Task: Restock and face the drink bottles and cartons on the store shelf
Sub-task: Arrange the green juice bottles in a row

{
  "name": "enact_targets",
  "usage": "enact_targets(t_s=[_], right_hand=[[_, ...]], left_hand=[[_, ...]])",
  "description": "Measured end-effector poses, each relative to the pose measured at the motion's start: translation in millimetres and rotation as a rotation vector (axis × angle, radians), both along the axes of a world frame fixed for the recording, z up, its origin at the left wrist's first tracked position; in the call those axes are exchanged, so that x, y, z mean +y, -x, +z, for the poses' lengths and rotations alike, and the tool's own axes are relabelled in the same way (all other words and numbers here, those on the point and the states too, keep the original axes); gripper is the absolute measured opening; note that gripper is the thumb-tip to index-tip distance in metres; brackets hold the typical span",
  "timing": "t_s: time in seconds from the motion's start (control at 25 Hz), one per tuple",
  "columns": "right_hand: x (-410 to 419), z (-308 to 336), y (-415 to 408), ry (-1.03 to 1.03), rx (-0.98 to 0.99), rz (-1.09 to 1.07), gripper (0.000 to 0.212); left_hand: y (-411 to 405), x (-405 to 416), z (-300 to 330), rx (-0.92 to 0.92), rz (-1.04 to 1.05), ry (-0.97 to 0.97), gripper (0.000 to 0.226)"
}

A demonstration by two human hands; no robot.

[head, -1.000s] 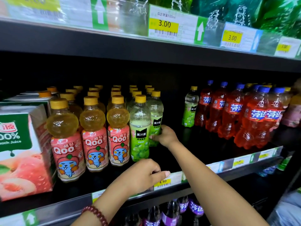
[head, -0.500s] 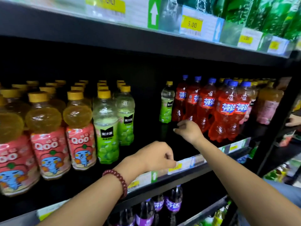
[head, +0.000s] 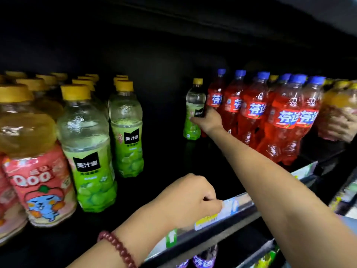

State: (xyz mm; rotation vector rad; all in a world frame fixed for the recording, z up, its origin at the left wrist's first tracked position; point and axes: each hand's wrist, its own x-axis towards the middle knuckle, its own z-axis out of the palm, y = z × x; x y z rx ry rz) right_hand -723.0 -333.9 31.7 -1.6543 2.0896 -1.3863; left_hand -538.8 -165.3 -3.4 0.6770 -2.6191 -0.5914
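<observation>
Head view: a black metal store shelf [head: 154, 190] with a dark back wall and a clear price-tag strip [head: 229, 209] along its front edge; the tags are blurred beyond reading, save a green square with a white arrow. The right hand [head: 209, 120] reaches deep into the shelf, its grip wrapped round a lone clear plastic bottle of green grape drink with a yellow cap [head: 194, 111], which stands upright at the back, just beside the row of red soda bottles with blue caps [head: 270, 117] whose blue labels carry white Chinese characters. The left hand [head: 185, 202], a dark red bead bracelet [head: 117, 248] on its wrist, rests at the shelf's front edge with fingers curled, fingertips touching the strip; whether it pinches a tag I cannot tell. At left stand two more green grape bottles [head: 90, 151] with black Chinese-lettered label patches, near yellow-capped bottles with pink labels reading "Qoo" [head: 36, 171]. Purple-labelled bottles [head: 203, 258] show on the shelf below.
</observation>
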Motion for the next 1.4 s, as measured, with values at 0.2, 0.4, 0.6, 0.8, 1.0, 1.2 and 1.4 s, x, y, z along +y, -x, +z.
enact_targets(t_s=[0.2, 0.4, 0.6, 0.8, 1.0, 1.2, 1.4], right_hand=[[-39.3, -8.6, 0.2, -0.017, -0.117, -0.017, 0.063], [-30.4, -7.7, 3.7, -0.050, -0.083, 0.074, 0.045], [43.7, -1.9, -7.4, -0.090, -0.193, 0.316, 0.023], [123.9, -10.6, -32.8, -0.005, -0.278, 0.348, 0.030], [189.2, -1.4, -63.3, 0.081, -0.288, 0.226, 0.062], [274.2, 36.2, -113.9, 0.269, -0.203, 0.300, 0.059], [335.9, 46.0, -168.3, 0.257, -0.046, 0.274, 0.050]], left_hand=[[0.6, -1.4, -1.7, 0.005, -0.001, -0.043, 0.050], [-0.5, -3.3, -3.2, -0.020, -0.001, -0.032, 0.049], [-0.3, 2.6, -1.3, -0.106, 0.088, 0.046, 0.048], [-3.6, 29.2, 16.7, -0.307, 0.231, 0.301, 0.040], [-46.9, 54.0, 35.9, -0.093, 0.526, 0.293, 0.045], [-85.3, 99.5, 77.6, 0.435, 0.644, 0.189, 0.054], [-96.8, 146.1, 101.0, 0.679, 0.678, 0.135, 0.057]])
